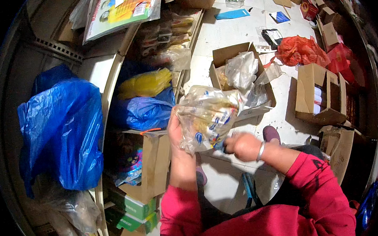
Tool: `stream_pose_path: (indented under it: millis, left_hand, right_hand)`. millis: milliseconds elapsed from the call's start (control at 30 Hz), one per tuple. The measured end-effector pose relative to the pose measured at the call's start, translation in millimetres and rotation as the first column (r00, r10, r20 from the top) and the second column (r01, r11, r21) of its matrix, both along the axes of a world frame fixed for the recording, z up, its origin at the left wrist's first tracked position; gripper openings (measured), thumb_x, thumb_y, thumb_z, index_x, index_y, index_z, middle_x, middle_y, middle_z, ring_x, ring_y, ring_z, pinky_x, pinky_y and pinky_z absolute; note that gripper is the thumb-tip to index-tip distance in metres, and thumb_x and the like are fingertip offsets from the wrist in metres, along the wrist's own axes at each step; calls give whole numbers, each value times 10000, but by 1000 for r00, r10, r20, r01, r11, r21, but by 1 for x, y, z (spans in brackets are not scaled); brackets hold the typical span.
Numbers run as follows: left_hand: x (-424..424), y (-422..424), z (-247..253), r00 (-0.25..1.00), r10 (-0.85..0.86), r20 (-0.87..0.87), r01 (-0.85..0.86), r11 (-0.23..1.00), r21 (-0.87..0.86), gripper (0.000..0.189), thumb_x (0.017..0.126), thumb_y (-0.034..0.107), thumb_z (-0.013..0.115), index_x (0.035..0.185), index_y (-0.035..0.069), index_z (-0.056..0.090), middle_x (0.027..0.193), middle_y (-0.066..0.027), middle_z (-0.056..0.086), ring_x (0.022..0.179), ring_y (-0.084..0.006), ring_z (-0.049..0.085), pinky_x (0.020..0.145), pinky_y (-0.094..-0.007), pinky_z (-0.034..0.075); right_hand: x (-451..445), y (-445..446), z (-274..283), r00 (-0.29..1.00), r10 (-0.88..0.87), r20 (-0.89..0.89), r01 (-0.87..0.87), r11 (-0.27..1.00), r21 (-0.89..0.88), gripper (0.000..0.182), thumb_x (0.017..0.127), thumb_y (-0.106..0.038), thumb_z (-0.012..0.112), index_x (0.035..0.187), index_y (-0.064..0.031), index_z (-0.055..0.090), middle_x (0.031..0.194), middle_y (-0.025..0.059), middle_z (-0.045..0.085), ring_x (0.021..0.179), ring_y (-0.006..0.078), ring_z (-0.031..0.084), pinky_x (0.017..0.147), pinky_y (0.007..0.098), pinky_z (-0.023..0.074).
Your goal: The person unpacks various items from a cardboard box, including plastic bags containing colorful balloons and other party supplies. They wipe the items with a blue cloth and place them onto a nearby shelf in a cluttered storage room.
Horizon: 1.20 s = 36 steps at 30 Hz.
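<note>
My left hand (175, 130) grips the left side of a clear plastic bag (205, 120) with printed packets inside it. The bag is held up in front of me, over the white tiled floor (228, 181). At the bag's lower right is my right hand (244, 146), blurred, with its fingers curled against the bag's lower edge. A small bluish bit shows by those fingers, and I cannot make out what it is. Just beyond the bag stands an open cardboard box (233, 50) with crumpled clear plastic bags (243, 69) in it.
To the left, shelves hold a blue plastic bag (62, 133), yellow gloves (145, 83) and green boxes (139, 207). On the right are an open carton (308, 86) and a red plastic bag (302, 51). A blue flat piece (232, 14) lies on the floor ahead.
</note>
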<state>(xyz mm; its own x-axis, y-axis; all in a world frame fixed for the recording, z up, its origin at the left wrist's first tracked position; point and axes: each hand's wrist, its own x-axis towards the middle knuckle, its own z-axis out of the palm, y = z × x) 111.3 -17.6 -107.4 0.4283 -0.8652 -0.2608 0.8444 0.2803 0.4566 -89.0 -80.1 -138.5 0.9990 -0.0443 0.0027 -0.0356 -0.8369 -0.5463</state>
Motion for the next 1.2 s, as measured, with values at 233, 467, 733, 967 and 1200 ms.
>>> stream_pose_path:
  millis: [233,467,733,967,1200]
  left_hand:
    - [-13,-9,-2,917,36,398,-83,991,101,156,844,54,428,978,15,496,988,-86,550,895,-156,534,816,-276,414]
    - [-32,-12,-6,773,-101,626,-294,817,496,90,824,78,469,838,24,540,800,-27,556,701,-77,482,633,-220,395]
    - [1,-5,-12,957,217,191,-279,870,407,245,833,167,431,943,-18,547,942,-98,580,899,-208,550,784,-328,441]
    - [11,-6,-22,992,118,41,-124,936,331,375,858,258,349,1070,1,521,1071,-130,556,967,-262,536,853,-382,423]
    - [19,2,-11,996,85,25,-88,970,226,377,847,274,374,1070,13,529,1078,-148,552,966,-304,536,846,-411,427]
  right_hand:
    - [12,-51,47,866,-486,-115,477,735,482,373,763,-431,507,819,-79,616,695,149,588,684,337,573,606,396,446]
    - [24,-41,60,925,-381,-12,381,925,2,580,697,-597,498,845,-40,565,605,168,571,581,331,576,509,413,451]
    - [15,-6,52,992,-98,77,93,993,71,575,688,-363,603,1176,-109,436,594,108,558,533,284,568,464,386,446]
    - [10,-12,55,994,-18,104,21,999,-33,532,700,-263,600,1190,-141,433,609,79,547,538,256,564,459,369,443]
    - [-3,-55,51,883,-417,215,426,905,5,195,723,-272,587,775,-85,566,653,92,561,604,280,567,507,384,444]
